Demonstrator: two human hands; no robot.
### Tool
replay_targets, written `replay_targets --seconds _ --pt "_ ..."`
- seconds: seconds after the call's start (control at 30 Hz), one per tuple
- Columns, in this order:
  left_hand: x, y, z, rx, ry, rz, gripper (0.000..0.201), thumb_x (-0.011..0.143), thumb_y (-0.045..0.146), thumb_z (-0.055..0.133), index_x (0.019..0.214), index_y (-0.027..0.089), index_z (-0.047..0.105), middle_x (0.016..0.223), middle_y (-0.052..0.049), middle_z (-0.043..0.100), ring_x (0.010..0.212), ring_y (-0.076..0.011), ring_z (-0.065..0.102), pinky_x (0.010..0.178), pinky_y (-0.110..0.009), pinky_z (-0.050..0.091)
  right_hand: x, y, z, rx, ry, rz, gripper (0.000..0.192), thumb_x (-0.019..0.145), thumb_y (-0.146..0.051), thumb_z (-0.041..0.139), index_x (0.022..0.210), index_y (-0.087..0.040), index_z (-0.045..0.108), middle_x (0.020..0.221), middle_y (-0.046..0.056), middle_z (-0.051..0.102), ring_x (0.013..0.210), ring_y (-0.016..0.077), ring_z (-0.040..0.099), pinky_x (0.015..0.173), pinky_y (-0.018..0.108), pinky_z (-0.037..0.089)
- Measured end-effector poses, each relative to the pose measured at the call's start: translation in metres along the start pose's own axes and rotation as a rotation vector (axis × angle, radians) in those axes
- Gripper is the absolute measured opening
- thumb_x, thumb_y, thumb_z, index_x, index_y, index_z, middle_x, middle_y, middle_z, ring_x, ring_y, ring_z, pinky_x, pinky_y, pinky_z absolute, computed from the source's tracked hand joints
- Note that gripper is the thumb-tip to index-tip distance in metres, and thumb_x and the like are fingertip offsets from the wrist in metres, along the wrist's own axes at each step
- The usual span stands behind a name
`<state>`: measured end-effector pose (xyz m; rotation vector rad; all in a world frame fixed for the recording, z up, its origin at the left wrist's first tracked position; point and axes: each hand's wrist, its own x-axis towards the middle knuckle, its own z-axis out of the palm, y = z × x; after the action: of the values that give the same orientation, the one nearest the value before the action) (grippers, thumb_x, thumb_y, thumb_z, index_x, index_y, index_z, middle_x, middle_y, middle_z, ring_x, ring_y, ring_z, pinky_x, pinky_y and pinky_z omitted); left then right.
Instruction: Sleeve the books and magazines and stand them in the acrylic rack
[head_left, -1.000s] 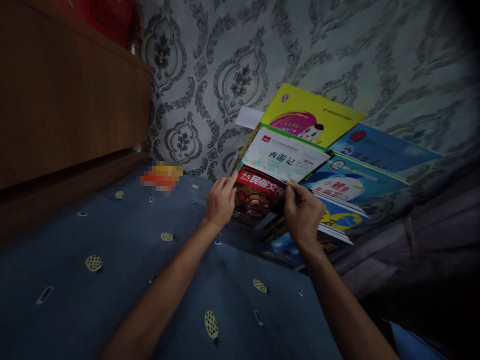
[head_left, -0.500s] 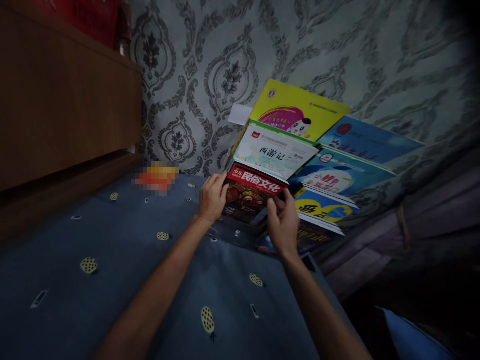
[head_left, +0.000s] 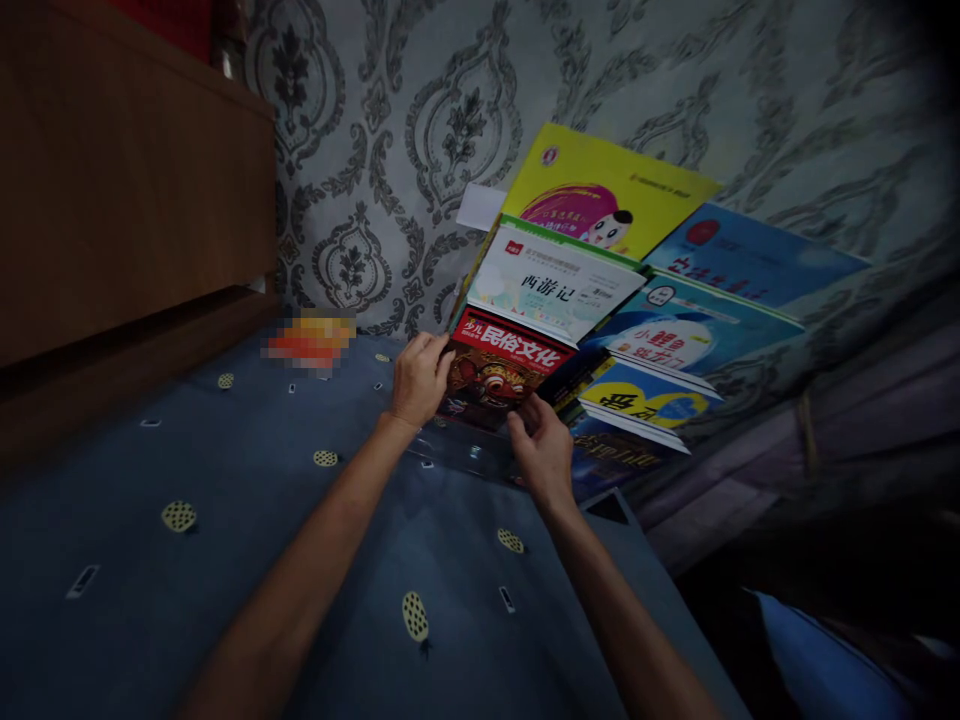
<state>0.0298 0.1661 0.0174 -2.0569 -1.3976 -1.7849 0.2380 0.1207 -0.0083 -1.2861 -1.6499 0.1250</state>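
Fingers of both hands, left hand (head_left: 417, 378) and right hand (head_left: 541, 452), grasp the red book (head_left: 496, 372).

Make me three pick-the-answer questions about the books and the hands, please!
1. Where does the red book sit?
A) in front of the white book
B) on the wooden cabinet
C) on the floor

2. What colour is the book at the very back?
A) black
B) yellow
C) orange

3. What are the hands doing?
A) resting flat on the bedspread
B) both gripping the red book
C) holding a cup

Answers: 1 A, it overlaps the white book. 2 B, the yellow book leans on the wall. 3 B, left hand and right hand grip its edges.
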Motion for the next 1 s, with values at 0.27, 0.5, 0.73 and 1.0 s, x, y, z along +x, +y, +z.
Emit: replay_targets --seconds 0.27,0.5,0.73,1.0 --pt "-0.001 0.002 -0.002 -0.014 -0.001 0.011 0.026 0.099 0.02 0.05 0.118 0.015 0.068 0.099 -0.009 0.067 0.095 -0.0225 0.063 0.087 -0.033 0.051 -0.001 -0.006 0.003 0.05 0.065 0.067 0.048 0.085 -0.037 0.059 0.128 -0.018 0.061 0.123 0.015 0.074 0.116 0.0298 0.071 0.102 0.051 0.054" --pt "-0.002 0.002 -0.001 -0.053 0.038 0.04 0.03 0.099 0.021 0.047 0.122 0.015 0.065 0.104 -0.011 0.067 0.101 -0.0243 0.062 0.092 -0.036 0.05 -0.005 -0.017 0.0 0.033 0.056 0.042 0.052 0.085 -0.03 0.054 0.135 -0.015 0.057 0.129 0.016 0.071 0.12 0.03 0.068 0.104 0.049 0.053" --pt "-0.002 0.003 -0.002 -0.027 0.045 0.085 0.038 0.1 0.029 0.044 0.131 0.015 0.061 0.104 -0.012 0.066 0.101 -0.0256 0.061 0.092 -0.039 0.05 0.002 -0.022 -0.005 0.102 0.063 0.049 0.058 0.087 -0.029 0.055 0.143 -0.013 0.05 0.14 0.017 0.064 0.129 0.031 0.061 0.108 0.049 0.049" --pt "-0.003 0.009 -0.005 0.052 0.031 0.073 0.041 0.102 0.036 0.041 0.129 0.014 0.062 0.1 -0.012 0.064 0.098 -0.0253 0.062 0.088 -0.039 0.051 0.013 -0.018 -0.006 0.19 0.059 0.069 0.057 0.086 -0.024 0.057 0.142 -0.016 0.053 0.133 0.014 0.069 0.123 0.0305 0.065 0.106 0.048 0.051"
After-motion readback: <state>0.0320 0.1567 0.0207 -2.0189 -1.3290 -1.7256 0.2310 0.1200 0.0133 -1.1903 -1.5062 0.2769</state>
